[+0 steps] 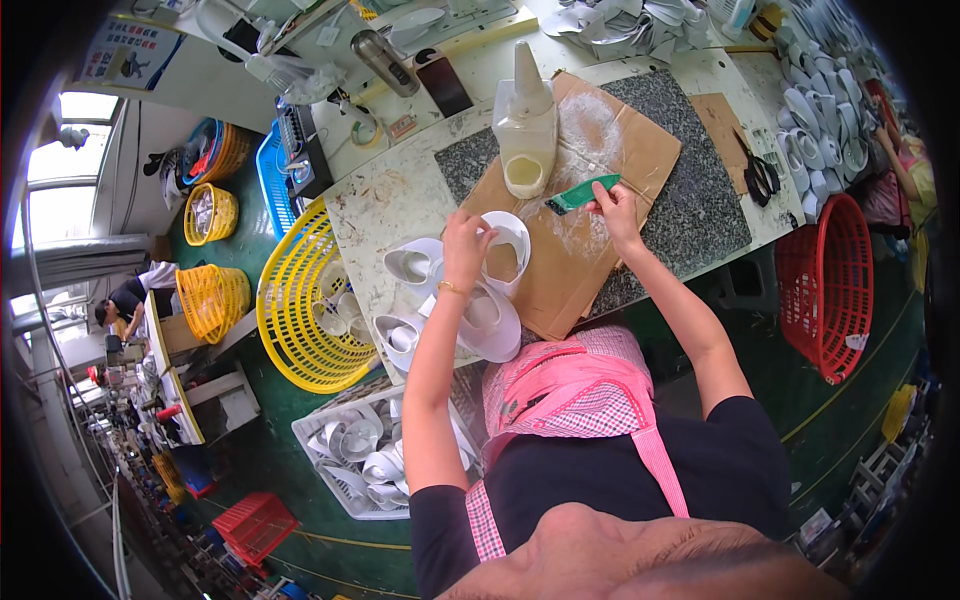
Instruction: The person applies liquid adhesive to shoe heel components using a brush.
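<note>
My right hand (614, 207) is closed around a flat green brush (584, 195), its dark tip pointing left over the cardboard (570, 270). My left hand (468, 242) pinches the left rim of a white shoe upper (515, 232) that stands at the cardboard's left edge. Just beyond the brush is a translucent glue bottle (526, 130) with a tall cone spout and a round opening in front. More white shoe uppers (491, 320) lie on the table beside and below my left forearm, partly hidden by it.
Scissors (760, 172) lie on the right of the granite slab (715, 200). A steel flask (383, 60) stands at the back. Left are a yellow basket (290, 345) and a white crate (340, 490) of white pieces; right are a red basket (830, 290) and another person (912, 175).
</note>
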`<action>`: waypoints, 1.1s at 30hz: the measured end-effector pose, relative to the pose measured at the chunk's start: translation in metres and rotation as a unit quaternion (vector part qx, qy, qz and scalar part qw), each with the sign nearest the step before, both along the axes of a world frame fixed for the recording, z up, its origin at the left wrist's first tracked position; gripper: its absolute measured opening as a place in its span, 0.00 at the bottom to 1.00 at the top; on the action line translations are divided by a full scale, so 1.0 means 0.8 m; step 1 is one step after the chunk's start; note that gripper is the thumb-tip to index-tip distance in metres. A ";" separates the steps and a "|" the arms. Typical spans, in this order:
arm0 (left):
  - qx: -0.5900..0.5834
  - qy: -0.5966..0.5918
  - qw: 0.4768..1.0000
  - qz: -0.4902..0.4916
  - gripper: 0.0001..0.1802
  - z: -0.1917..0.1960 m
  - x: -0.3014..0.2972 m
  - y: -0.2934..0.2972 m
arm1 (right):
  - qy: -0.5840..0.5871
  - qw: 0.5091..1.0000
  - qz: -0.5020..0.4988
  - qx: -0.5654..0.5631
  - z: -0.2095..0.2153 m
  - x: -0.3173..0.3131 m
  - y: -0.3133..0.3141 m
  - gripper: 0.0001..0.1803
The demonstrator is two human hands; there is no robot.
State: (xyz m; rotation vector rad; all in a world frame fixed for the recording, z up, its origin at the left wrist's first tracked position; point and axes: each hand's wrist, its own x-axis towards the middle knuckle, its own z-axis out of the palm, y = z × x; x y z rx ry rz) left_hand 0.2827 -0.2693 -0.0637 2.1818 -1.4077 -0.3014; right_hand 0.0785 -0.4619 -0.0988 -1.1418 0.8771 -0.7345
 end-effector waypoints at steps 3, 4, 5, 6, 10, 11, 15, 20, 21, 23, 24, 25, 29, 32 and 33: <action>-0.030 -0.057 0.994 0.086 0.09 -0.011 0.004 -0.005 | 0.014 1.000 -0.005 0.006 -0.002 -0.001 0.010 0.13; -0.018 -0.073 0.991 0.106 0.10 -0.018 0.006 -0.005 | 0.012 1.000 -0.006 0.007 0.001 0.001 0.015 0.13; -0.018 -0.074 0.991 0.107 0.10 -0.024 0.010 -0.006 | 0.015 1.000 0.003 0.001 0.005 0.003 0.018 0.13; 0.026 -0.040 0.990 0.131 0.11 -0.031 0.014 -0.009 | 0.017 1.000 0.012 -0.004 0.007 0.005 0.021 0.13; 0.113 -0.002 0.985 0.129 0.11 -0.034 0.023 -0.025 | 0.033 0.999 0.019 -0.023 0.002 0.007 0.027 0.12; 0.113 -0.002 0.985 0.130 0.11 -0.036 0.027 -0.026 | 0.049 0.996 0.042 -0.059 0.003 0.013 0.032 0.12; 0.095 0.085 0.981 0.144 0.09 -0.038 0.044 -0.025 | 0.034 0.969 0.147 -0.195 0.032 0.060 0.071 0.08; 0.115 0.127 0.975 0.142 0.09 -0.044 0.057 -0.028 | 0.066 0.935 0.177 -0.299 0.019 0.097 0.079 0.06; 0.087 0.153 0.975 0.138 0.10 -0.047 0.059 -0.029 | 0.074 0.935 0.163 -0.307 0.015 0.097 0.076 0.05; 0.058 0.184 0.971 0.141 0.11 -0.056 0.063 -0.025 | 0.083 0.932 0.157 -0.315 0.024 0.097 0.082 0.05; 0.062 0.206 0.967 0.136 0.12 -0.061 0.066 -0.024 | 0.089 0.936 0.162 -0.299 0.028 0.095 0.090 0.05; 0.064 0.227 0.963 0.132 0.13 -0.066 0.072 -0.023 | 0.094 0.940 0.166 -0.284 0.036 0.097 0.095 0.05; 0.090 0.211 0.965 0.126 0.15 -0.072 0.087 -0.030 | 0.090 0.895 0.207 -0.384 0.030 0.111 0.097 0.05; 0.119 0.214 0.962 0.117 0.16 -0.073 0.087 -0.036 | 0.089 0.916 0.166 -0.355 0.033 0.113 0.094 0.04; 0.124 0.218 0.962 0.108 0.17 -0.073 0.089 -0.037 | 0.085 0.890 0.192 -0.404 0.033 0.110 0.100 0.04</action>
